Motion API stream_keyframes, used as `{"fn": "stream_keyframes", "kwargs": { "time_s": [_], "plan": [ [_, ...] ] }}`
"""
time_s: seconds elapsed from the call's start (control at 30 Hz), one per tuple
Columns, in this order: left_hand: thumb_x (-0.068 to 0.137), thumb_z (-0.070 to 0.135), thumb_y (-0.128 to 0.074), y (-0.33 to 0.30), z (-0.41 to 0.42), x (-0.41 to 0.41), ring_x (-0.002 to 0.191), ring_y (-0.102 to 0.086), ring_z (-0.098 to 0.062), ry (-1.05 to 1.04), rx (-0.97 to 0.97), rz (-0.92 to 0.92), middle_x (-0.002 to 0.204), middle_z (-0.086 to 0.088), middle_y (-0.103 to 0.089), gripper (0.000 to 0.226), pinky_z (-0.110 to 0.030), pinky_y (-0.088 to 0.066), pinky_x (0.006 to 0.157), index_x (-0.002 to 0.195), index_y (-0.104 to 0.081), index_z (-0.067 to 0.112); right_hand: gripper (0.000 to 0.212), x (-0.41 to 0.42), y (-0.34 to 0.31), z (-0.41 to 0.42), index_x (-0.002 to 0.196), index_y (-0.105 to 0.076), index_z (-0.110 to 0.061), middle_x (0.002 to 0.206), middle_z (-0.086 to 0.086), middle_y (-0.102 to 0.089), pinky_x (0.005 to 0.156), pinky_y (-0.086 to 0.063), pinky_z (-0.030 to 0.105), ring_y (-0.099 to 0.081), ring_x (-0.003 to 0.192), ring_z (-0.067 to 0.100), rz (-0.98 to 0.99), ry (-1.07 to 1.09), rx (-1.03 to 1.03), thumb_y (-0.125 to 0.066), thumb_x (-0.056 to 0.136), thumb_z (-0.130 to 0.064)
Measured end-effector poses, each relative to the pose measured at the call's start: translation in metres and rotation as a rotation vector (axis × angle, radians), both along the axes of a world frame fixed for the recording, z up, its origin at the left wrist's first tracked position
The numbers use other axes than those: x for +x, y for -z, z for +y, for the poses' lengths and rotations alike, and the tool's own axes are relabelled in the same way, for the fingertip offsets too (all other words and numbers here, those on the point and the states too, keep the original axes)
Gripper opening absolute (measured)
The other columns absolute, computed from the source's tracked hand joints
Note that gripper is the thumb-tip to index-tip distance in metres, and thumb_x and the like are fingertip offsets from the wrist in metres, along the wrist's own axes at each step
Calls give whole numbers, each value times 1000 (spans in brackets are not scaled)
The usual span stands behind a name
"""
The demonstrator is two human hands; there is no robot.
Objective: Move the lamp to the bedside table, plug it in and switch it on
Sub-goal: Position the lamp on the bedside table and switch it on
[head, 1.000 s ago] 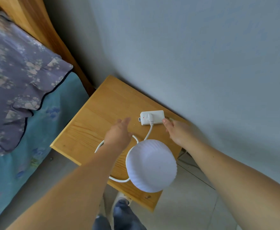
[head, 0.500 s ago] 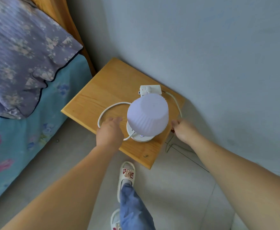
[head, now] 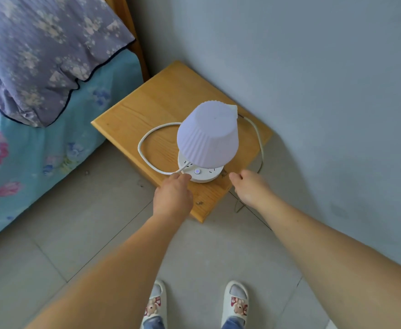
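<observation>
Head view: the lamp (head: 207, 138) stands upright on the wooden bench (head: 147, 110), near the bench's front corner, its ribbed shade over a round white base (head: 200, 173). A second ago both hands were behind the lamp at the white power strip (head: 233, 108), now mostly hidden behind the shade; since then they have drawn back to the front of the lamp. The left hand (head: 173, 195) is loosely curled, its fingertips touching the base's front-left edge where the white cord (head: 145, 153) comes out and loops over the bench left of the lamp. The right hand (head: 251, 186) is loosely curled and empty, just right of the base, touching nothing that I can see. A small button (head: 197, 171) on the front of the base shows a faint glow, but I cannot tell whether the shade is lit. My judgement: moving and plugging in are done, and only pressing the switch remains, or was just done.
</observation>
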State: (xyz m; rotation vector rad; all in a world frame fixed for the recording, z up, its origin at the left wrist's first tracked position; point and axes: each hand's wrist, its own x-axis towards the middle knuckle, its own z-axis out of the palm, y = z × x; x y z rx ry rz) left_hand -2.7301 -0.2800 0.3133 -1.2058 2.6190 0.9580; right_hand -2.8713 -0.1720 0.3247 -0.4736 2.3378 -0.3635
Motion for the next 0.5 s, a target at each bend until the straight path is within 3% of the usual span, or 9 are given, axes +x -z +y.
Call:
{"fn": "stream_keyframes", "kwargs": {
  "time_s": [0.13, 0.27, 0.43, 0.5],
  "plan": [
    [87, 8, -49, 20, 25, -13, 111, -52, -27, -160, 20, 5, 125, -7, -54, 37, -37, -43, 84, 124, -52, 13, 30, -14, 18, 3, 81, -45, -15, 72, -1, -49, 59, -36, 31, -50, 71, 22, 16, -94, -75, -35, 96, -38],
    [87, 5, -50, 43, 53, -22, 117, -49, -24, -262, 11, 70, 137, -5, -47, 48, -29, -39, 77, 134, -43, 12, 21, -22, 35, 11, 83, -50, -18, 73, -5, -53, 51, -35, 26, -49, 63, 12, 58, -159, -208, -44, 93, -36],
    [88, 0, -40, 66, 62, -36, 133, -33, -25, -335, -118, 91, 150, -3, -34, 55, -38, -37, 101, 141, -34, 13, 7, -29, 58, 12, 86, -52, -18, 84, -4, -56, 52, -34, 24, -53, 76, 16, 176, -179, -414, -50, 90, -24],
    [89, 6, -41, 73, 61, -39, 134, -28, -26, -374, -174, 124, 149, -6, -34, 53, -40, -31, 105, 141, -34, 13, 10, -32, 67, 7, 95, -55, -16, 95, -1, -57, 63, -37, 26, -54, 88, 18, 211, -169, -438, -51, 89, -23]
  ]
}}
